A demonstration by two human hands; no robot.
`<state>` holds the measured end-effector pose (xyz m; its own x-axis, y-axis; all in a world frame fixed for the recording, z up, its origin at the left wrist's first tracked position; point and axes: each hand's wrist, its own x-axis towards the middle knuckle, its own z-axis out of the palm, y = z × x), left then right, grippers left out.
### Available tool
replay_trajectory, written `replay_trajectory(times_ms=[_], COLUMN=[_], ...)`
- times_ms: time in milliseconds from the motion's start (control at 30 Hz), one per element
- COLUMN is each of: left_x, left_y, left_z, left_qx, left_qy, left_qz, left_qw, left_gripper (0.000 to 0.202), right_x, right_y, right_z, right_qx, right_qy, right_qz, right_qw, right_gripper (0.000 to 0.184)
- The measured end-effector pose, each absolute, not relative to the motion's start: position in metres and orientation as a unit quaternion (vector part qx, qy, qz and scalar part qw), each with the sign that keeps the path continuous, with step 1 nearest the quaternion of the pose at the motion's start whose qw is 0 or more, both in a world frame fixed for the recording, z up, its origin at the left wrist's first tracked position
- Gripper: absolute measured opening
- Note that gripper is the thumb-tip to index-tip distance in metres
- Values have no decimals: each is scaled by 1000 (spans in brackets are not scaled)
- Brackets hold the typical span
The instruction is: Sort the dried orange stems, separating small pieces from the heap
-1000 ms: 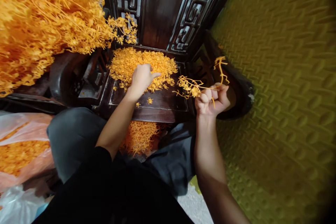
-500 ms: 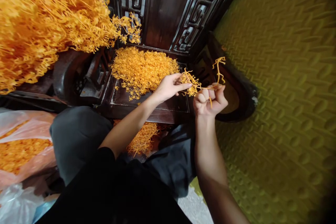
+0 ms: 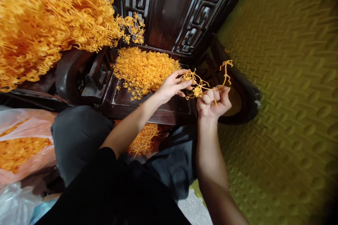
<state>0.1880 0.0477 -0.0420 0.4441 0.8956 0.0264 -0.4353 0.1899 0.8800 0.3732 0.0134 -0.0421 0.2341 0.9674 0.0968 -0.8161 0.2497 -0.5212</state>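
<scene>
My right hand [image 3: 213, 102] is closed in a fist round a thin, branched orange plastic flower stem [image 3: 226, 72]. One bare forked end sticks up above the fist, and a short end pokes out below the fingers. Further branches reach leftward to my left hand [image 3: 173, 86], with a small flower head [image 3: 197, 91] hanging among them. Thumb and fingers of the left hand are curved about the branch tips, with orange bits between them; the exact grip is partly hidden. Behind this hand, a heap of small orange plastic flower heads [image 3: 146, 68] lies on a dark wooden chair seat [image 3: 169, 107].
A big mass of orange flower sprays [image 3: 52, 17] rises at the upper left, beside the wooden armrest [image 3: 66, 77]. Bare orange stems [image 3: 144, 140] lie below the seat. A pinkish plastic bag [image 3: 39, 124] holds more orange pieces. A yellow-green textured wall [image 3: 285, 95] borders the right.
The left fingers have loosened somewhat and the branches beside them have spread apart. Both hands appear slightly further right. The right fist keeps its hold on the stem.
</scene>
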Motion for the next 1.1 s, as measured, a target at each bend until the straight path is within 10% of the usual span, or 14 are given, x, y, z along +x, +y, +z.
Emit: replay_trajectory(times_ms=[133, 467, 667, 867, 1100], left_x=[191, 138, 100, 111, 104], left_y=[47, 78, 107, 101, 99], left_z=[-43, -47, -64, -74, -75], left_qx=[470, 571, 555, 681, 636], left_qy=[312, 389, 543, 667, 711], left_qz=[508, 418, 372, 250, 259], left_qw=[651, 590, 509, 168, 152], left_gripper=[62, 2, 10, 33, 40], right_x=[373, 394, 409, 412, 410], right_y=[11, 5, -3, 9, 14], right_z=[-35, -28, -29, -47, -58], right_qx=[-137, -150, -75, -105, -178], right_qy=[-114, -19, 18, -50, -205], right_qz=[609, 572, 584, 613, 584], right_qw=[773, 806, 808, 782, 765], right_gripper=[46, 39, 35, 30, 20])
